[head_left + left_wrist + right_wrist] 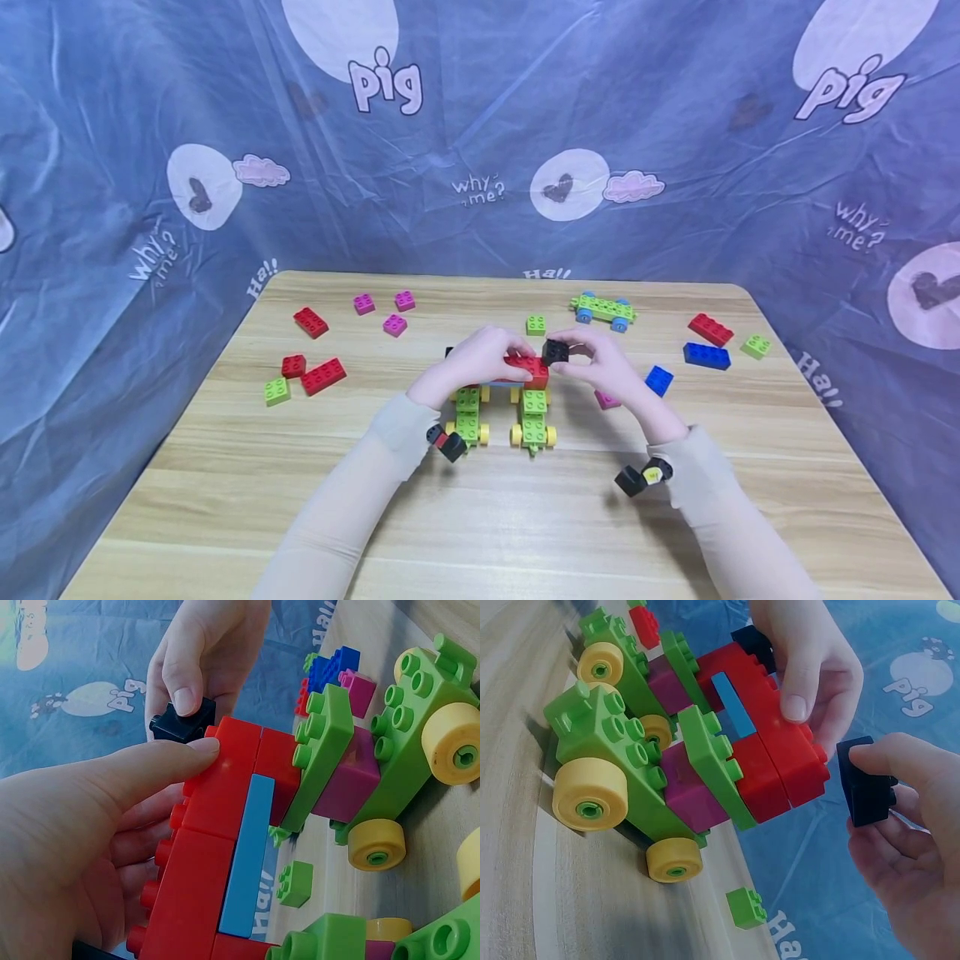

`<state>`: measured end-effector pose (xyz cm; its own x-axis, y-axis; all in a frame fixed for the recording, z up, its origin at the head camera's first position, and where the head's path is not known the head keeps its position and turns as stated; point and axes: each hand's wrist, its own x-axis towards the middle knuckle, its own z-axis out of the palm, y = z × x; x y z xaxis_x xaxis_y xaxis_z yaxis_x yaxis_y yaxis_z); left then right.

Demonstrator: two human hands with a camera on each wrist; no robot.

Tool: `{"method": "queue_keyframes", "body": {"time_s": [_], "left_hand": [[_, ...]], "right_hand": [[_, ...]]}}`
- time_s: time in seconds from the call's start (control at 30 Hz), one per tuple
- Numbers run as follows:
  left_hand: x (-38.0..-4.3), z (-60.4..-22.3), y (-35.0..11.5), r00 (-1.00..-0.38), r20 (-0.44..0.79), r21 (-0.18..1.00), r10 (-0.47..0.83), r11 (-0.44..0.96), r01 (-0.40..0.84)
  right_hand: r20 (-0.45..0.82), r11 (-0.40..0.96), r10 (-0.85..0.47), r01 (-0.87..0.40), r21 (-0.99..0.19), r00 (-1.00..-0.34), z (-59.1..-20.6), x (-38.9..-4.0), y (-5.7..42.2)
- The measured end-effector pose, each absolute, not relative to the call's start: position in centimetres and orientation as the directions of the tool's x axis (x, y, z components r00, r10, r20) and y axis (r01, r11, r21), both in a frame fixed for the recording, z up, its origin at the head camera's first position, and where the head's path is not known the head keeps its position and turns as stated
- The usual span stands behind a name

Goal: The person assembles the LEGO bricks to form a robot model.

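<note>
A block build stands mid-table on two green wheeled bases [534, 429] with yellow wheels [590, 793]. Purple bricks [690, 787] and green bricks rise from the bases to a row of red bricks [199, 862], which has a blue piece [251, 855] beneath it. My left hand [487, 354] grips the red row, thumb on the near face and fingers behind. A black brick [754, 645] sits at the row's left end, partly hidden by that hand. Between thumb and fingers my right hand [600, 354] pinches another black brick [864, 784], slightly apart from the row's right end.
On the left lie red bricks [324, 377], a green brick [277, 392] and pink bricks [394, 325]. Behind the build are a green brick [536, 325] and a green car base [603, 307] with blue wheels. Blue bricks [707, 356] and a red brick [711, 329] lie right.
</note>
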<state>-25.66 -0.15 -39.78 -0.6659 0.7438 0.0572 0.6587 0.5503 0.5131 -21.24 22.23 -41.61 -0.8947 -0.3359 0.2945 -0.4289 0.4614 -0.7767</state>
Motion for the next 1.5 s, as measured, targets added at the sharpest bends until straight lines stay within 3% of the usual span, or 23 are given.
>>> {"method": "queue_keyframes", "body": {"time_s": [1.5], "left_hand": [[-25.72,-40.05,-0.1,-0.668,0.055,0.519,0.742,0.55,0.654]], "right_hand": [[0.233,0.538,-0.469,-0.485,-0.689,-0.852,-40.89,-21.26,21.91]]}}
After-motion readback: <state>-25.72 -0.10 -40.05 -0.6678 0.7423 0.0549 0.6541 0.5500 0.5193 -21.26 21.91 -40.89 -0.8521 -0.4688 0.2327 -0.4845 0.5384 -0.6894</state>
